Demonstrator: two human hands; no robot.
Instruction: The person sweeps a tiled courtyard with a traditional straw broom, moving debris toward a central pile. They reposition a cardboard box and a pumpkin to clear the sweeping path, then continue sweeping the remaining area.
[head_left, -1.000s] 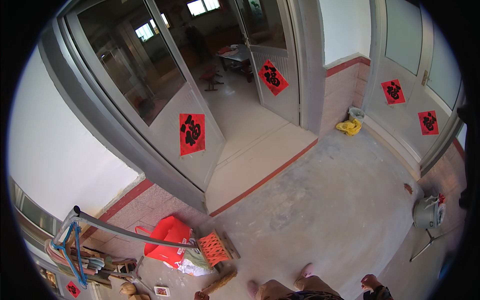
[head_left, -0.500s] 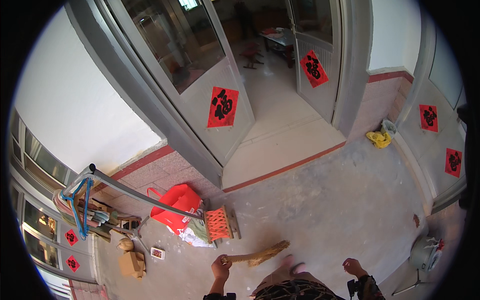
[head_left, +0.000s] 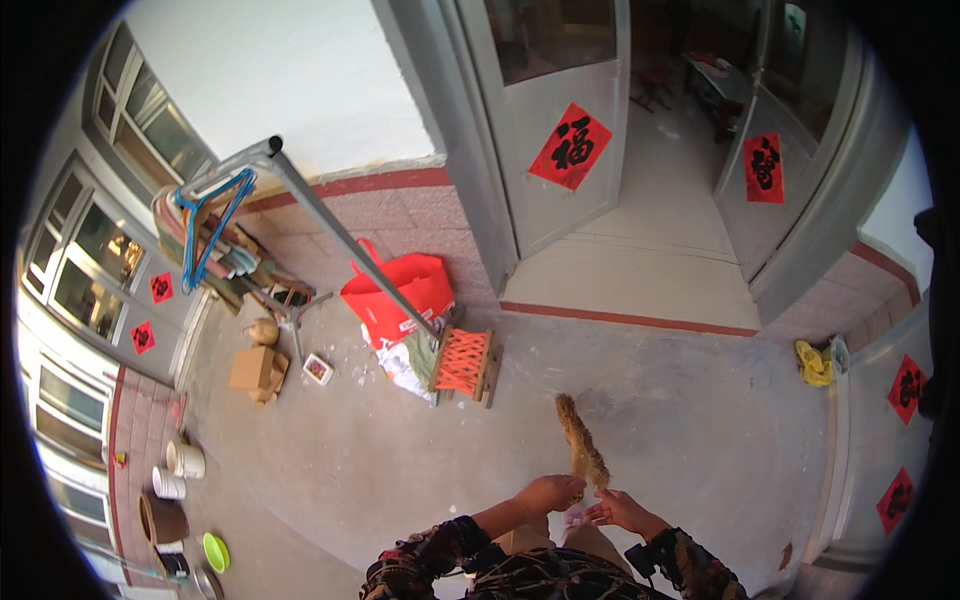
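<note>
Looked down from head height over a grey concrete floor [head_left: 700, 420], toward a doorway [head_left: 640, 270] with open metal doors [head_left: 555, 215]. Held a straw hand brush [head_left: 582, 440] in the left hand [head_left: 550, 493], with fingers curled tight around its near end, by the middle of the floor's near edge. Pointed its far end away from the body, leaning slightly left. Held the right hand [head_left: 617, 510] just beside the near end, with fingers partly spread; could not tell contact from a narrow gap there. Wore dark patterned sleeves [head_left: 430, 555]. Saw, by the wall along the floor's far edge, a red bag [head_left: 405, 290] and, beside it, a stool [head_left: 462, 362] with orange webbing. Found farther left a cardboard box [head_left: 257, 370], a small white tray [head_left: 318, 369] and a metal rack [head_left: 345, 235] with blue hangers [head_left: 203, 248]. Made out, along the floor's left edge, white buckets [head_left: 186, 460] and a bright green basin [head_left: 215, 552]. Noticed a yellow bag [head_left: 813, 364] near the floor's far right corner.
</note>
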